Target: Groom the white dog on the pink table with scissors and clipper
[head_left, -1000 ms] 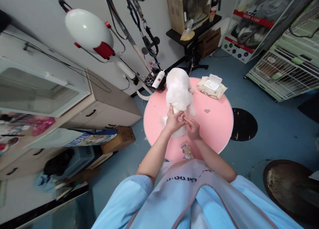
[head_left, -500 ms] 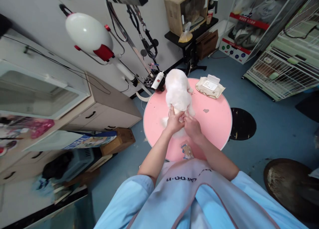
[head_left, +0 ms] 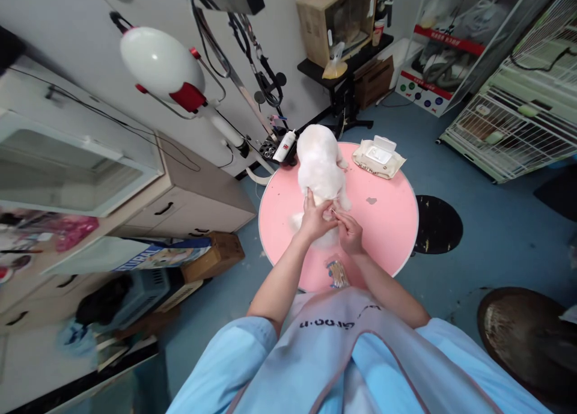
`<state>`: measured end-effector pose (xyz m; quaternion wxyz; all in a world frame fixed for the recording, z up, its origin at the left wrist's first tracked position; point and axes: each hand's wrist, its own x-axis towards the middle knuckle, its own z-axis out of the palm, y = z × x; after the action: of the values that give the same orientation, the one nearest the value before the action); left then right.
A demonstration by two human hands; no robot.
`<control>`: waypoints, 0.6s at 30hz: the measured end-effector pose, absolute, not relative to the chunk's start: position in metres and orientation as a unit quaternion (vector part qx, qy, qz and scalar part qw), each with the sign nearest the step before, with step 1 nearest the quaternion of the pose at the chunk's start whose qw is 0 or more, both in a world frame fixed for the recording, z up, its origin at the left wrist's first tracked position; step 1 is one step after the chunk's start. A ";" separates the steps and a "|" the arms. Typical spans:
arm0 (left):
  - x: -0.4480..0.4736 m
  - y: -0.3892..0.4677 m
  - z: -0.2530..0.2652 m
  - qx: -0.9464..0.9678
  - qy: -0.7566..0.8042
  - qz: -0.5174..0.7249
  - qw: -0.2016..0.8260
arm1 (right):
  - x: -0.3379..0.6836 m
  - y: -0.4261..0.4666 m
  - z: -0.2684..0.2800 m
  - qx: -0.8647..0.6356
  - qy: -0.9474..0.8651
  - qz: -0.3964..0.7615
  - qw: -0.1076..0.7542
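Note:
On the round pink table a white-furred animal, a small dog or a cat, lies with its back to me. My left hand grips its near end, thumb pressed on the fur and fingers around a fold of pink skin. Just right of it, my right hand pinches a thin stick that looks like a cotton swab, its tip at the pink skin. A bundle of cotton swabs lies at the table's near edge. Loose white fur is under my hands.
An opened pack of wipes lies at the table's far right. A white bottle stands in a tool holder at the far left edge. A white dryer on an arm and a wire cage stand around.
My right hand has drawn back slightly to the right and down, and the thin stick in its fingers now shows. My left hand keeps its grip on the animal.

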<state>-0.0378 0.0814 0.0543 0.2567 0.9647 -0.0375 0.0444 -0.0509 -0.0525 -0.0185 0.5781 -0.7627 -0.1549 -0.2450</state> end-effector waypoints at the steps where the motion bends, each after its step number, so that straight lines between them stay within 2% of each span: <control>1: -0.038 0.081 0.055 0.964 -0.036 0.042 0.258 | -0.052 -0.056 -0.018 -0.766 -0.157 -0.241 0.575; 5: -0.038 0.080 0.056 0.963 -0.040 0.043 0.261 | -0.050 -0.068 -0.005 -0.817 -0.188 -0.181 0.514; 12: -0.036 0.078 0.061 0.969 -0.058 0.034 0.237 | -0.023 -0.067 0.042 -0.926 -0.224 0.003 0.305; 15: -0.036 0.078 0.062 0.968 -0.060 0.039 0.242 | -0.017 -0.064 0.038 -0.919 -0.250 -0.024 0.303; 18: -0.035 0.079 0.063 0.967 -0.055 0.037 0.245 | -0.017 -0.064 0.016 -0.884 -0.279 -0.122 0.356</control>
<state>-0.0354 0.0789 0.0633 0.2447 0.9673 -0.0550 0.0368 -0.0174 -0.0639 0.0158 0.3556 -0.8836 -0.2792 -0.1218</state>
